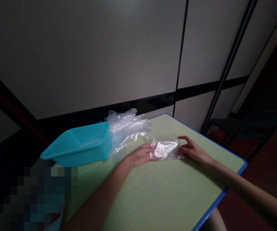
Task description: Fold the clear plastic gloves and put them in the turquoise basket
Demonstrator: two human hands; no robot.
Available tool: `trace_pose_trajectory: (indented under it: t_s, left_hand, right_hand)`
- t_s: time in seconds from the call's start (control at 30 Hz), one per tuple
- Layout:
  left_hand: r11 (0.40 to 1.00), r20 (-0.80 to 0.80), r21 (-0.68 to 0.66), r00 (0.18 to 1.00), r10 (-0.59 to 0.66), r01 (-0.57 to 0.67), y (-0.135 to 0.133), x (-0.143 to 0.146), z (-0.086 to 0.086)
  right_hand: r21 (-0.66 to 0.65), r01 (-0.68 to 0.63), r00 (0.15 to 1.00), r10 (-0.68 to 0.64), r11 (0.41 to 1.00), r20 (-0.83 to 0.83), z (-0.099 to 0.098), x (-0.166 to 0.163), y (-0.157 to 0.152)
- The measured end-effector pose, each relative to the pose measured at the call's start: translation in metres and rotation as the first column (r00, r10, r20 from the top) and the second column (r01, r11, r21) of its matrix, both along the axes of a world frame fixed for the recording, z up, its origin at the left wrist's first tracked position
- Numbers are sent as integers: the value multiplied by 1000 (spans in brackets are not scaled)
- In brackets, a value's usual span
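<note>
Left hand point(142, 155): fingers grasp clear, crinkled, oblong plastic sheet point(165, 149). Right hand point(195, 151): at sheet end opposite left fingers; finger grip cannot be determined.

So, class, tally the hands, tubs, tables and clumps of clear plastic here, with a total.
Hands: 2, left hand and right hand
Tubs: 1, blue tub
Tables: 1, green table
Plastic clumps: 2, bundle between the hands and heap beside the tub
Total: 6
</note>
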State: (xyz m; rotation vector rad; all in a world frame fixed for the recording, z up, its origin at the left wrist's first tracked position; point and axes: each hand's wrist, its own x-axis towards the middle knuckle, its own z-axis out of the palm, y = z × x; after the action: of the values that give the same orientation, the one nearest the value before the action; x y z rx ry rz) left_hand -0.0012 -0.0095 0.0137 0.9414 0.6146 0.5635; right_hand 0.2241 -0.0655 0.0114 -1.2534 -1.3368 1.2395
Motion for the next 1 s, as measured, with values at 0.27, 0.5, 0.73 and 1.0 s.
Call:
trace_pose_trajectory:
  t_s: [0.27, 0.5, 0.73, 1.0]
  left_hand:
    - [1000, -31, -16, 999, 20, -21, -2, 4, 3]
    - [1000, -39, 3, 999, -7, 7, -4, 3, 3]
    - [1000, -26, -1, 999, -29, 29, -3, 3, 5]
    - [999, 2, -5, 999, -44, 44, -3, 2, 4]
  right_hand:
    - [86, 158, 984, -165, 984, 72, -1, 1, 5]
    - [-25, -8, 987, 4, 1000, -162, 6, -5, 8]
    - [64, -127, 979, 136, 990, -153, 4, -4, 11]
    - [78, -97, 992, 103, 992, -68, 4, -6, 4]
